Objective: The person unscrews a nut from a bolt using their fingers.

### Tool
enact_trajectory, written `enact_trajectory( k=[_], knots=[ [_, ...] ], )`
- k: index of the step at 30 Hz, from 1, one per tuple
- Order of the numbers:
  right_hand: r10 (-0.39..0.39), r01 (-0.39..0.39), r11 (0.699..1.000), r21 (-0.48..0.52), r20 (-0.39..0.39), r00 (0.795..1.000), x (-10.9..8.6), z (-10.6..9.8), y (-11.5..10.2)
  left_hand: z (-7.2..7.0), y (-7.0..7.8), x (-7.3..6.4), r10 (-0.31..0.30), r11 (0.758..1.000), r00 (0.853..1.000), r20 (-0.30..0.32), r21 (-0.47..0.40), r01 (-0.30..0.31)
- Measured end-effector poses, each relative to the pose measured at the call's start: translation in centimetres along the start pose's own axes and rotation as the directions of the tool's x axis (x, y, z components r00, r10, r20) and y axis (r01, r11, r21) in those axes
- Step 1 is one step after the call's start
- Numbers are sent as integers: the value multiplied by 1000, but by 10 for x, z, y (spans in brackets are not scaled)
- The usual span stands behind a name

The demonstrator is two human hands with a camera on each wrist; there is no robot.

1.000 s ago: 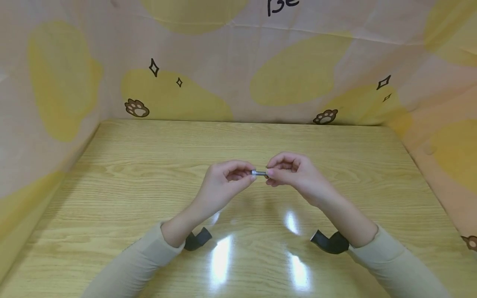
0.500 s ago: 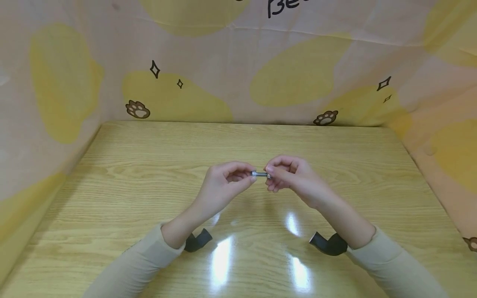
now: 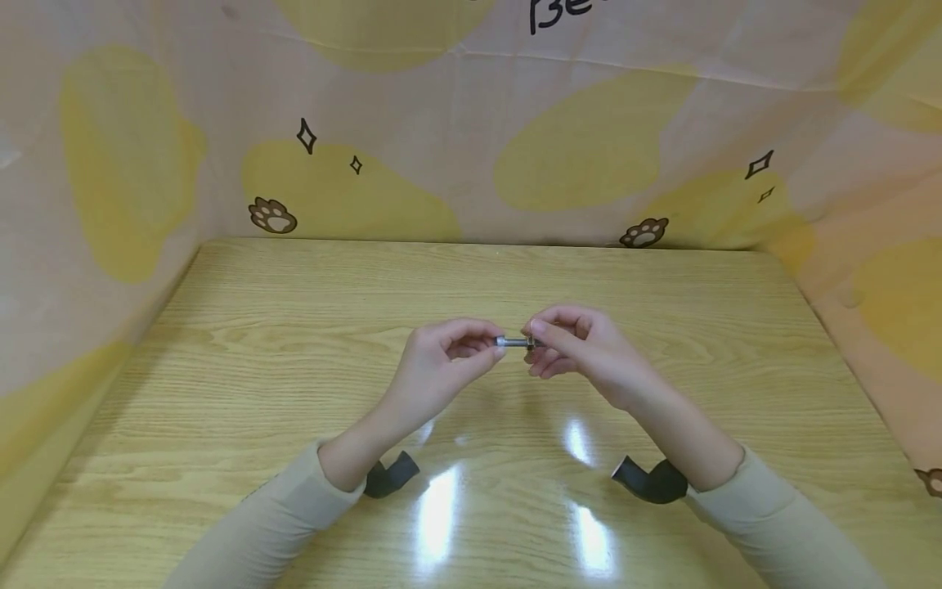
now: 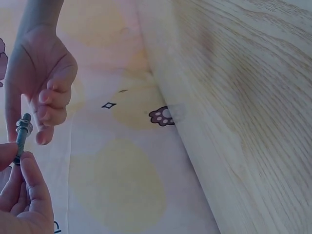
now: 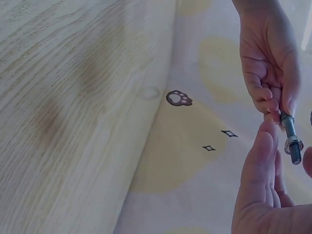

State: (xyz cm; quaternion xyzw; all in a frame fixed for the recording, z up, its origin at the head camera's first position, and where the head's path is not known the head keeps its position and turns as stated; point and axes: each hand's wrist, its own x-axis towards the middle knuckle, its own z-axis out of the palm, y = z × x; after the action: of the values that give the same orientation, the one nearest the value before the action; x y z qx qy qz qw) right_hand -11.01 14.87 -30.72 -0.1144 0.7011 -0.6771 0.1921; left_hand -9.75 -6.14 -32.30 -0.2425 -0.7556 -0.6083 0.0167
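A metal bolt (image 3: 517,343) is held up off the table (image 3: 294,327), lying roughly level between the two hands, with its threaded end pointing toward the right. The left hand (image 3: 436,364) pinches it by the head end between thumb and fingers, leaving the shank bare. A nut (image 5: 294,145) sits on the thread a little short of the tip, perhaps with a washer against it, though that is too small to tell. The right hand (image 3: 587,353) is about the nut with fingers and thumb spread loosely either side; the right wrist view shows a gap, so it grips nothing. The bolt should handle as light, rigid and hard to damage, but smooth metal this small could slip or roll in the fingertips. The head end looks the best place for a firm pinch; the nut is best taken by its outer edge, with thumb and forefinger opposed
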Motion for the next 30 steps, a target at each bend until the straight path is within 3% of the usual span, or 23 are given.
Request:
enact_trajectory(
  k=[3,13,24,30],
  knots=[
    [16,-17,1000,14,7,1000,0,1,0,0,1,0,12,1000,1000,-11,9,-12],
    [-80,80,996,36,12,997,-1,-1,0,0,-2,0,30,1000,1000,5,2,-30],
    [0,0,1000,28,-1,1000,-1,0,0,2,-3,0,32,999,999,1,10,-32],
    [-51,50,998,48,9,999,-3,-2,0,2,-3,0,33,999,999,6,4,-33]
  ],
)
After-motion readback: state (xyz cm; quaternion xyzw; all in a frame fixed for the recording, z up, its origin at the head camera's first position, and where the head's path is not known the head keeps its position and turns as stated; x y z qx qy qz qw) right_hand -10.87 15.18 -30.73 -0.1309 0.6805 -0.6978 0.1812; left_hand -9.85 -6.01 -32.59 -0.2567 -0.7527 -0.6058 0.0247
